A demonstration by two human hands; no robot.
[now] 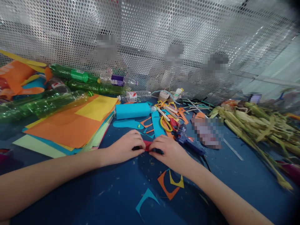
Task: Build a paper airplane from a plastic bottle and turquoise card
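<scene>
the left hand (128, 145) and right hand (170, 153) were nearly closed, fingertips pinching the red piece (147, 145) low over the table (117, 193). a light, even grip at both ends suited it — hard pressure might crease it. the blue strip (157, 124) and glue gun (190, 143) crowded the space just beyond.

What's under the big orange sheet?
Edges of a yellow sheet, a blue sheet and a pale green sheet stick out beneath the orange sheet. Its middle hides the rest; count unclear.

Perforated metal panel (140, 34), blue tabletop (93, 193)
</scene>
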